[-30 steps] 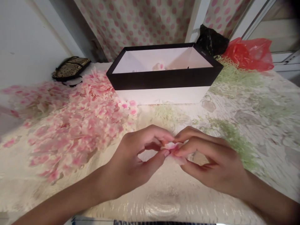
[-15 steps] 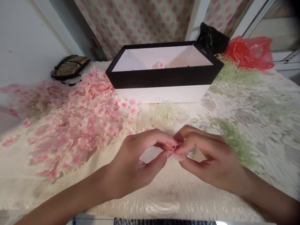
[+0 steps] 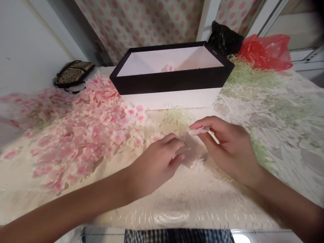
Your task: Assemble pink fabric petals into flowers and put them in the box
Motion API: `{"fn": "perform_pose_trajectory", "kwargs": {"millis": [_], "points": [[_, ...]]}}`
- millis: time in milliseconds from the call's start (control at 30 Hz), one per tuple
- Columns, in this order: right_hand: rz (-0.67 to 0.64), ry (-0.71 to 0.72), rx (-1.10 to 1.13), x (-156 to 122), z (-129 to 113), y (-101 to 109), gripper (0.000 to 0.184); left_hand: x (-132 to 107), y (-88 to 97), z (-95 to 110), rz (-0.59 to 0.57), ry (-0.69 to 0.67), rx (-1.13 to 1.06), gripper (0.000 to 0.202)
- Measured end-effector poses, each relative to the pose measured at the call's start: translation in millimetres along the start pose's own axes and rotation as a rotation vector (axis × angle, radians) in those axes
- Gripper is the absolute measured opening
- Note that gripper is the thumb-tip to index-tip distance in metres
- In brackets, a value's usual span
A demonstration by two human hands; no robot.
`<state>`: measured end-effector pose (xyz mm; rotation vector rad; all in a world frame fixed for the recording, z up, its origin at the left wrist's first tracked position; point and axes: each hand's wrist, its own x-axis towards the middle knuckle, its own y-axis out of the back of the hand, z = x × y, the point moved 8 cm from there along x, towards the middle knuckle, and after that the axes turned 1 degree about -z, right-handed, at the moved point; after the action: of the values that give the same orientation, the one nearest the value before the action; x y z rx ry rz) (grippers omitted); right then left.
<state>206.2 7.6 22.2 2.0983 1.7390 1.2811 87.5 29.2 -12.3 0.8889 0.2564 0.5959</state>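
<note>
My right hand (image 3: 225, 146) pinches a pale artificial flower petal piece (image 3: 198, 131) between thumb and index finger, in front of the box. To its left, my left hand (image 3: 159, 160) is over the table with fingers bent and thumb apart from them. A thin pale strand (image 3: 187, 148) shows just beyond its fingertips; whether they touch is unclear. Below and between the hands is another whitish petal piece (image 3: 197, 164), slightly blurred. A big heap of pink and white artificial petals (image 3: 93, 131) spreads over the table left of my hands.
A black-rimmed white box (image 3: 174, 81) stands open behind my hands, a pink-centred flower (image 3: 169, 67) inside. Green shredded filler (image 3: 249, 76) lies to the right and before the box. Black (image 3: 224, 37) and red plastic bags (image 3: 265, 50) and a patterned pouch (image 3: 73, 72) sit at the back.
My hands, earlier fingertip to fingertip around a small petal piece, have parted. The right has risen away with a petal piece; the left has drawn back. A whitish piece now shows between them.
</note>
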Motion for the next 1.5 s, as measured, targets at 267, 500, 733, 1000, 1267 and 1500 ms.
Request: {"fn": "perform_pose_trajectory", "kwargs": {"millis": [267,500,733,1000,1267,1500], "points": [[0.146,-0.108,0.123,0.7,8.9,12.0,0.016,16.8,-11.7,5.9,-0.1,-0.016,-0.013,0.022],[0.124,-0.229,0.34,3.9,18.4,12.9,0.009,-2.0,10.7,-12.5,-0.081,0.176,-0.412,0.022],[-0.264,-0.263,0.596,3.8,12.4,-13.6,0.012,-12.9,27.1,-20.8,-0.035,0.152,-0.471,0.021],[-0.548,0.014,0.637,-5.8,-18.8,-32.2,0.009,-24.0,14.4,0.5,-0.183,-0.07,-0.341,0.02],[-0.594,0.106,0.678,-12.1,-32.3,-41.8,0.014,-34.0,9.9,7.4,-0.182,-0.157,-0.206,0.026],[-0.705,0.026,0.694,-18.3,-30.0,-49.6,0.016,-36.1,9.5,17.6,-0.167,-0.265,-0.158,0.016]]}}
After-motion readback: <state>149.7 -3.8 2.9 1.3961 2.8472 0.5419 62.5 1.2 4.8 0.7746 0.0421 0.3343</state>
